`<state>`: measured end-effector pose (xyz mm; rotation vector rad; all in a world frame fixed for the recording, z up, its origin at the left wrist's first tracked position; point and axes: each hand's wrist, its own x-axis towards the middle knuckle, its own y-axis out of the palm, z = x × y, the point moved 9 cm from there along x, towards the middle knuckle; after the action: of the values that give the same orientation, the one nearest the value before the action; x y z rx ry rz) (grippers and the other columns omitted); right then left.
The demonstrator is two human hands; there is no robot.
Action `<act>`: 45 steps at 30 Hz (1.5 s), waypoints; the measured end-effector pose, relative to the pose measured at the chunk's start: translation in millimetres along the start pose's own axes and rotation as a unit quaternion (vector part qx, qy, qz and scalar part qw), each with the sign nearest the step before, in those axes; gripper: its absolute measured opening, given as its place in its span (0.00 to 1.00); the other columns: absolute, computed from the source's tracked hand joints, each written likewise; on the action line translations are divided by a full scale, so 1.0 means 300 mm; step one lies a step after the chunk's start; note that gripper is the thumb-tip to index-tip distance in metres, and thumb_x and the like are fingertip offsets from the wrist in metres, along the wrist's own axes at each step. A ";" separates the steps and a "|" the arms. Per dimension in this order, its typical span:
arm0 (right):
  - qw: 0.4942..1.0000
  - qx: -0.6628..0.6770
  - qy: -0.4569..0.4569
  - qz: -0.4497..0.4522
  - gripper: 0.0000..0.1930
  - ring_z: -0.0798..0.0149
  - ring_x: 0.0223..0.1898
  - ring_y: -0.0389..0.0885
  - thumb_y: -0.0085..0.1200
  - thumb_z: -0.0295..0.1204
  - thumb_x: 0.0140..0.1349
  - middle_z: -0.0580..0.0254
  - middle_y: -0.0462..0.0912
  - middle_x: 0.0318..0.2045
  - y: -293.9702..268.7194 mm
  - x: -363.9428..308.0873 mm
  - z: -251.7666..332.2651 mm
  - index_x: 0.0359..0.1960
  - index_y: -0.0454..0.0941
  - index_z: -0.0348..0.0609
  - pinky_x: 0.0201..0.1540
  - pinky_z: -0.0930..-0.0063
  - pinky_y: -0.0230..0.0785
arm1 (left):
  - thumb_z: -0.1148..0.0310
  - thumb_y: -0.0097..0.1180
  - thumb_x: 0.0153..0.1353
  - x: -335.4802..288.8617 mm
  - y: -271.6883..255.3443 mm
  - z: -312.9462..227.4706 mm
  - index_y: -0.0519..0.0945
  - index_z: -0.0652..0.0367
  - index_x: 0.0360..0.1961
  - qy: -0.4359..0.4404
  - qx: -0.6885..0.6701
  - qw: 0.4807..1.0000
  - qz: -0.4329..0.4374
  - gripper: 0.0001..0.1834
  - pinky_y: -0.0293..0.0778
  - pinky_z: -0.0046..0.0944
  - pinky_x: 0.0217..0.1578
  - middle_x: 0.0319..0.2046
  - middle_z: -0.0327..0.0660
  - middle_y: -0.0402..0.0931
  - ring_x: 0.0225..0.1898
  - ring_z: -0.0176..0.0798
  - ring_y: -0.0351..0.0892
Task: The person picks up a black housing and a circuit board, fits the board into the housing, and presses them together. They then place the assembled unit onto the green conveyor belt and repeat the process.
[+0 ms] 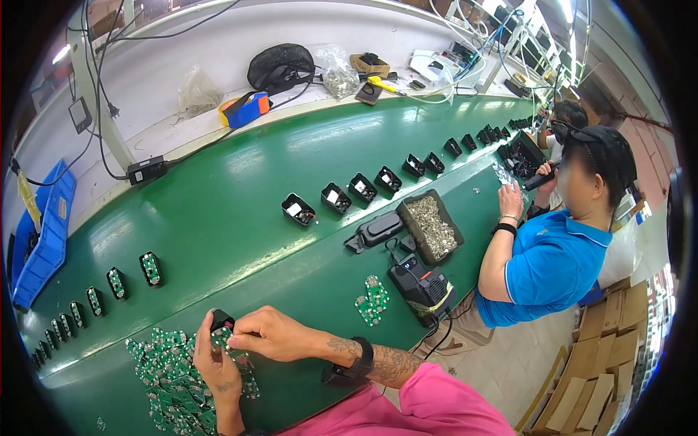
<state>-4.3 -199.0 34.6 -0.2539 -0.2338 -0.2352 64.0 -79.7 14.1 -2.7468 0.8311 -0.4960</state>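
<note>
In the lower left of the frame, our left hand [215, 369] grasps a small black box [222, 318]. Our right hand [275, 334] pinches a green board [220, 336] close against it, near a board pile [171, 396].

Passage opens between left housings [150, 269] and right housings [298, 209]; circuit boards [172, 372] obstruct the near side.

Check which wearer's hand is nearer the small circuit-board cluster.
Right: the right hand is left of the small circuit-board cluster; the left hand is farther left.
</note>
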 end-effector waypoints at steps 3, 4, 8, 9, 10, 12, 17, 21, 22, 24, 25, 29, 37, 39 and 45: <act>0.999 0.001 0.018 0.030 0.16 0.57 0.19 0.66 0.57 0.34 0.66 0.54 0.69 0.18 0.011 0.003 0.004 0.25 0.74 0.33 0.24 0.62 0.58 | 0.80 0.52 0.57 -0.007 -0.012 0.024 0.75 0.67 0.61 0.004 -0.017 1.000 -0.024 0.27 0.75 0.31 0.41 0.50 0.49 0.79 0.43 0.36 0.80; 0.998 -0.022 0.032 0.054 0.16 0.57 0.19 0.67 0.57 0.34 0.66 0.53 0.69 0.18 0.021 -0.001 -0.002 0.26 0.75 0.33 0.24 0.62 0.59 | 0.80 0.52 0.57 -0.008 -0.016 0.013 0.75 0.67 0.60 0.027 -0.019 0.999 -0.035 0.27 0.75 0.30 0.40 0.50 0.49 0.79 0.42 0.36 0.80; 0.999 -0.033 0.014 0.015 0.16 0.55 0.19 0.68 0.57 0.34 0.67 0.53 0.70 0.18 0.005 0.005 0.000 0.25 0.76 0.34 0.24 0.62 0.59 | 0.81 0.51 0.56 -0.009 -0.021 -0.017 0.75 0.66 0.60 0.046 0.037 0.998 -0.031 0.27 0.75 0.31 0.38 0.50 0.50 0.79 0.41 0.37 0.81; 0.999 -0.037 0.001 -0.010 0.16 0.54 0.19 0.68 0.57 0.34 0.67 0.53 0.71 0.18 -0.008 0.007 0.008 0.25 0.76 0.34 0.24 0.61 0.59 | 0.82 0.50 0.56 -0.007 -0.024 -0.023 0.75 0.66 0.60 0.053 0.047 0.997 -0.037 0.27 0.75 0.31 0.38 0.51 0.50 0.79 0.41 0.37 0.81; 0.998 -0.042 -0.012 -0.035 0.16 0.53 0.19 0.69 0.57 0.34 0.67 0.52 0.72 0.18 -0.021 0.009 0.014 0.25 0.76 0.35 0.24 0.61 0.60 | 0.82 0.49 0.56 -0.006 -0.026 -0.029 0.75 0.66 0.60 0.061 0.056 0.996 -0.043 0.27 0.75 0.32 0.37 0.51 0.51 0.79 0.41 0.37 0.81; 0.997 -0.056 -0.022 -0.043 0.15 0.53 0.19 0.70 0.57 0.34 0.67 0.53 0.72 0.18 -0.022 0.010 0.005 0.25 0.77 0.35 0.24 0.61 0.60 | 0.83 0.48 0.57 -0.003 -0.019 -0.034 0.74 0.66 0.61 0.058 0.040 0.997 -0.032 0.27 0.76 0.31 0.36 0.50 0.50 0.79 0.41 0.38 0.82; 0.993 -0.091 -0.030 -0.064 0.15 0.53 0.20 0.73 0.58 0.34 0.66 0.54 0.75 0.19 -0.041 0.011 0.018 0.25 0.77 0.35 0.25 0.62 0.63 | 0.84 0.44 0.59 0.003 0.003 -0.005 0.70 0.66 0.63 -0.064 -0.118 0.991 0.013 0.27 0.81 0.29 0.29 0.47 0.47 0.78 0.35 0.39 0.84; 0.993 -0.092 0.012 -0.071 0.17 0.47 0.24 0.78 0.57 0.36 0.66 0.50 0.79 0.22 -0.055 0.010 -0.002 0.23 0.76 0.35 0.29 0.57 0.69 | 0.82 0.45 0.63 -0.001 0.014 -0.014 0.68 0.65 0.64 -0.074 -0.188 0.978 0.045 0.26 0.80 0.27 0.21 0.46 0.46 0.76 0.32 0.38 0.85; 0.992 -0.107 0.038 -0.062 0.18 0.48 0.23 0.79 0.57 0.36 0.65 0.50 0.79 0.22 -0.053 0.009 -0.015 0.22 0.76 0.35 0.28 0.58 0.69 | 0.80 0.47 0.65 -0.004 0.019 -0.014 0.68 0.65 0.64 -0.072 -0.206 0.975 0.046 0.24 0.79 0.27 0.21 0.45 0.47 0.76 0.32 0.38 0.85; 0.990 -0.123 0.069 -0.028 0.16 0.49 0.23 0.80 0.57 0.36 0.65 0.49 0.80 0.23 -0.035 0.002 -0.044 0.25 0.76 0.35 0.28 0.58 0.70 | 0.77 0.49 0.67 -0.020 0.026 0.019 0.68 0.65 0.63 -0.094 -0.202 0.974 0.044 0.23 0.79 0.26 0.20 0.46 0.47 0.76 0.32 0.37 0.85; 0.986 -0.137 0.099 0.005 0.15 0.50 0.23 0.81 0.58 0.36 0.65 0.48 0.81 0.24 -0.020 -0.001 -0.065 0.28 0.77 0.36 0.28 0.59 0.71 | 0.74 0.51 0.68 -0.025 0.031 0.042 0.69 0.65 0.62 -0.116 -0.197 0.973 0.042 0.22 0.78 0.26 0.19 0.46 0.47 0.76 0.32 0.37 0.85; 0.994 -0.042 0.088 -0.045 0.12 0.49 0.26 0.84 0.57 0.34 0.65 0.45 0.82 0.27 -0.001 0.006 -0.049 0.38 0.77 0.36 0.29 0.60 0.74 | 0.70 0.53 0.69 -0.026 0.004 0.071 0.69 0.66 0.61 -0.116 -0.201 0.973 0.011 0.21 0.77 0.25 0.19 0.47 0.48 0.76 0.31 0.37 0.84; 0.990 -0.107 0.075 -0.051 0.15 0.65 0.30 0.87 0.54 0.24 0.66 0.55 0.84 0.31 -0.018 0.002 -0.028 0.54 0.74 0.34 0.32 0.72 0.79 | 0.74 0.53 0.69 -0.009 0.048 0.058 0.69 0.64 0.62 -0.118 -0.240 0.961 0.070 0.22 0.86 0.32 0.31 0.57 0.49 0.71 0.43 0.38 0.83; 0.991 -0.090 0.083 -0.056 0.17 0.66 0.26 0.82 0.55 0.25 0.65 0.57 0.81 0.27 -0.020 -0.002 -0.030 0.56 0.74 0.36 0.31 0.72 0.75 | 0.74 0.52 0.69 -0.014 0.054 0.070 0.67 0.63 0.64 -0.128 -0.287 0.946 0.081 0.23 0.85 0.32 0.32 0.58 0.50 0.70 0.43 0.38 0.83; 0.990 -0.129 0.050 -0.031 0.23 0.58 0.29 0.81 0.53 0.26 0.66 0.52 0.82 0.31 0.036 0.006 -0.026 0.63 0.70 0.39 0.36 0.68 0.74 | 0.73 0.45 0.71 -0.030 0.029 0.081 0.64 0.62 0.63 -0.182 -0.252 0.947 0.077 0.20 0.83 0.30 0.25 0.49 0.48 0.75 0.32 0.37 0.84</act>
<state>1.7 -191.3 25.3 -0.4899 -0.1107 -0.3402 61.9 -78.7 -13.2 -3.0306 1.1867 0.2949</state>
